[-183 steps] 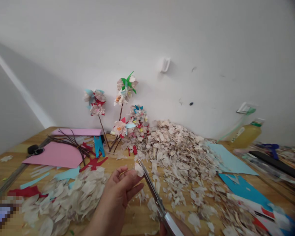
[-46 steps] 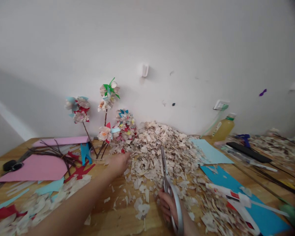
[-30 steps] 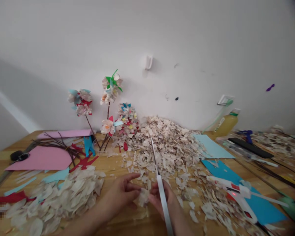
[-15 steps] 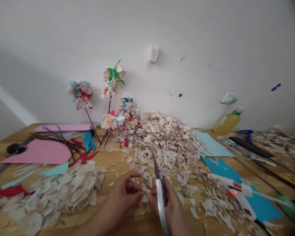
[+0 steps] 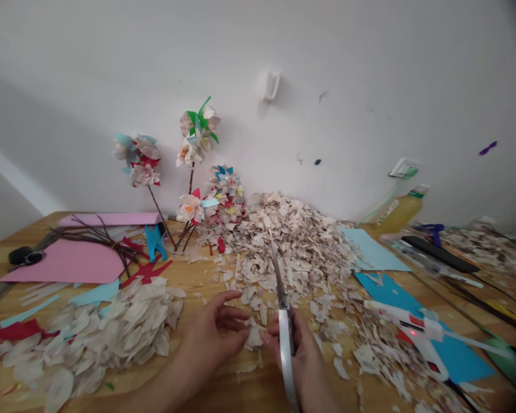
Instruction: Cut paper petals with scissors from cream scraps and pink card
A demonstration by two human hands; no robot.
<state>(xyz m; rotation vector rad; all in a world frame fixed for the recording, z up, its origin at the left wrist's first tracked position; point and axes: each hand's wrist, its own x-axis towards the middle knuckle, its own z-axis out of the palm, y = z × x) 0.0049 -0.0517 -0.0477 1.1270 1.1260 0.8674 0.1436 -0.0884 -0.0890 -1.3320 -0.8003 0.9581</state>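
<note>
My left hand point(image 5: 215, 335) pinches a small pale husk piece point(image 5: 254, 335) low in the middle of the view. My right hand point(image 5: 303, 361) is closed round silver scissors point(image 5: 281, 312), whose closed blades point away from me toward the wall. Fingertips of my right hand also touch the husk piece. A large heap of pale husk scraps point(image 5: 292, 246) lies just beyond the hands. To the left sits a pile of cut petal shapes point(image 5: 112, 330).
Handmade flowers on twigs point(image 5: 193, 160) stand against the wall. Pink paper point(image 5: 69, 261), dark twigs point(image 5: 107, 246), and red and blue offcuts lie at left. Blue sheets point(image 5: 395, 292), a glue gun point(image 5: 413, 330) and a yellow bottle point(image 5: 402, 209) are at right.
My left hand reached to the scrap heap, then came back with a husk piece. Both hands now meet on it near the table's front, the scissors staying closed.
</note>
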